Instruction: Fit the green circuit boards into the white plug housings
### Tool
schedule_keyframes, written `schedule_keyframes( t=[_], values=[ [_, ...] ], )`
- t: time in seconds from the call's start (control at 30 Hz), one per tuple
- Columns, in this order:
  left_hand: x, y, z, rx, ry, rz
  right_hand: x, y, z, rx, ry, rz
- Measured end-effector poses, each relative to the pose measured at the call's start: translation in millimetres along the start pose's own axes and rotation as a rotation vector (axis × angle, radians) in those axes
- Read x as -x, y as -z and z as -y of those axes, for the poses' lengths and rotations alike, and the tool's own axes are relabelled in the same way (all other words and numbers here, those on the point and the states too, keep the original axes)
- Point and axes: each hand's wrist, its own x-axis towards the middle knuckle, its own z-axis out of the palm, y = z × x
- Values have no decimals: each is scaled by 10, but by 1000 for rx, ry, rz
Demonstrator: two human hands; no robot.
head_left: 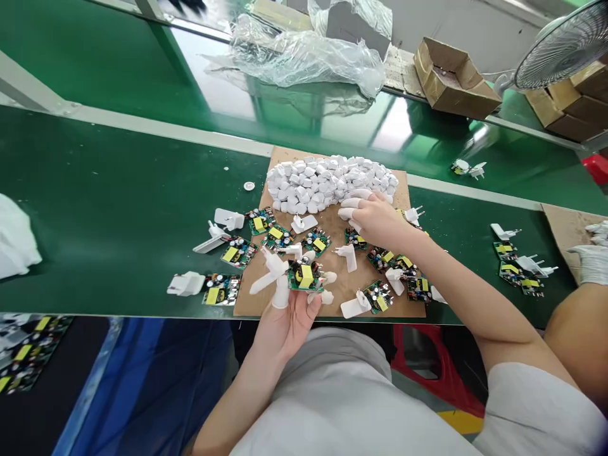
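Note:
My left hand [286, 323], in white finger cots, holds a green circuit board [305, 277] with a yellow-wrapped transformer above the table's front edge. A white plug housing [268, 271] sticks out at the left of that hand; whether it is joined to the board cannot be seen. At the near right edge of a pile of small white plastic caps [323, 183] is my right hand [377, 218], palm down, its cot-covered fingers stretched over the caps. Several more boards [317, 241] and white plug housings [348, 256] lie around both hands on a cardboard sheet [403, 190].
More boards with plugs [222, 289] lie left of the sheet on the green table [118, 209]. Another person's arm [582, 329] is at the right, near further boards [510, 269]. Clear plastic wrap [308, 60], an open carton [453, 79] and a fan [563, 47] stand behind.

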Motion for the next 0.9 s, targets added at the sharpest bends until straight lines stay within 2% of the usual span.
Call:
schedule_keyframes(
  t=[0.03,0.1,0.27,0.47,0.57,0.63,0.7,0.77,0.83,0.9],
  values=[
    [6,-10,0,23,6,-6,-85,-42,-75,70,26,56],
    [25,-38,5,69,8,-8,-190,-119,-167,169,89,77],
    [40,-160,18,154,91,-5,-162,-268,-278,155,170,-85],
    [-44,-254,53,186,52,-228,-14,-381,-340,-70,92,-244],
    [-66,-224,73,114,14,-192,100,-215,-156,-386,149,-351],
    [-73,-206,90,38,-30,-156,206,-12,76,-711,271,-380],
    [-78,-205,117,-46,-79,-157,308,178,343,-1019,435,-281],
    [-83,-226,152,-139,-100,-163,373,271,576,-1182,535,-219],
    [-83,-258,187,-223,-90,-150,399,250,726,-1280,506,-237],
    [-73,-283,210,-278,-75,-138,418,173,789,-1390,393,-273]
  ],
)
